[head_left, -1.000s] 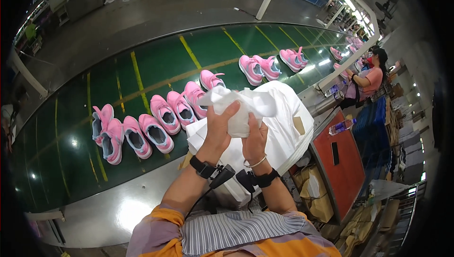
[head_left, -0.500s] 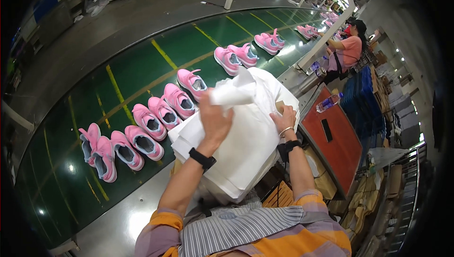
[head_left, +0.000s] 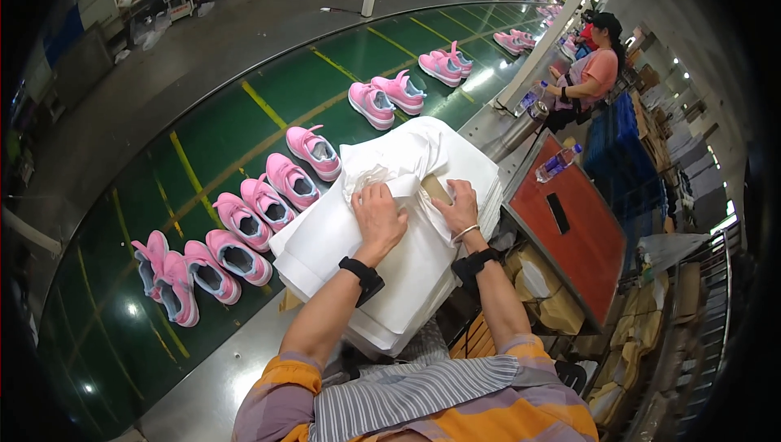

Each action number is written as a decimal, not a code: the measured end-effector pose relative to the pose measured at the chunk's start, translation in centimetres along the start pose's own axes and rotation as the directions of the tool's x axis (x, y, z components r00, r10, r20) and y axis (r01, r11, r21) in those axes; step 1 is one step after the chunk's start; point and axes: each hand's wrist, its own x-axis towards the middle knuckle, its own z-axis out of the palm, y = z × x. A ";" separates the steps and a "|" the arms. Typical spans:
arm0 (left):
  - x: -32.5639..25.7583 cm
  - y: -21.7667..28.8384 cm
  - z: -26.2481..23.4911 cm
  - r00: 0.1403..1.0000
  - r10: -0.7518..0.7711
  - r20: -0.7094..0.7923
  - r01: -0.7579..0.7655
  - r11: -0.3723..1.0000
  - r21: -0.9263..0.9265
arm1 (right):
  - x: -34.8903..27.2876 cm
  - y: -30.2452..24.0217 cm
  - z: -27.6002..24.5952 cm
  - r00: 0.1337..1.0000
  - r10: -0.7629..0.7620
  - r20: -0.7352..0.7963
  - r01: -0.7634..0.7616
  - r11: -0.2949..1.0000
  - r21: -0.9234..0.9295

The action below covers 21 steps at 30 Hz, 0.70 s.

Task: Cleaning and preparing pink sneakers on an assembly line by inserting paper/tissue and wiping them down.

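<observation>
By green conveyor (head_left: 244, 129) w/ pink shoes (head_left: 268, 206), both hands' fingers (head_left: 378, 198) gripping tissue paper (head_left: 382, 177)

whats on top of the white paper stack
Both hands press on the paper stack: left hand on a crumpled wad, right hand beside a tan patch. What the tan patch is stays hidden by paper.

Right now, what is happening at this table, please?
A person presses both hands on a stack of white paper sheets. The left hand crumples a sheet into a wad; the right hand holds the paper beside it. Pink shoes lie in pairs on the green belt behind.
</observation>
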 end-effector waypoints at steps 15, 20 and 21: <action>1.3 -2.5 -2.9 0.997 -0.015 0.071 0.018 0.999 -0.034 | -2.7 0.0 -1.2 0.886 0.460 0.054 -0.353 0.594 0.723; 0.7 -5.5 -4.1 0.917 -0.381 0.121 0.396 0.826 -0.402 | -3.2 1.4 -1.8 0.989 0.124 -0.086 -0.102 0.969 0.226; 0.6 -5.9 -4.5 0.913 -0.397 0.098 0.393 0.785 -0.480 | -3.4 0.9 -1.8 0.982 0.179 0.061 -0.189 0.918 0.349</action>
